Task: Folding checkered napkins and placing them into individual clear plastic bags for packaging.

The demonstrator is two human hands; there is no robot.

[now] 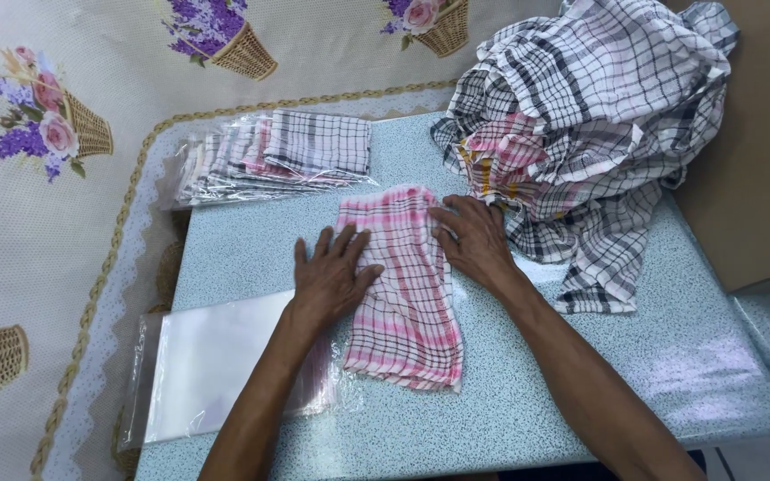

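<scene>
A pink and white checked cloth (403, 307), folded into a long strip, lies flat on the speckled light-blue table (581, 392). My left hand (331, 276) presses flat on the cloth's left edge with fingers spread. My right hand (474, 240) rests palm down on its upper right edge, next to a heap of cloths. Neither hand grips anything.
A big heap of checked cloths (590, 116) fills the back right. A stack of folded cloths in clear bags (278, 156) lies at the back left. Empty clear plastic bags (216, 365) lie at the front left. A floral tablecloth (37, 223) hangs left; a brown surface (759, 178) stands right.
</scene>
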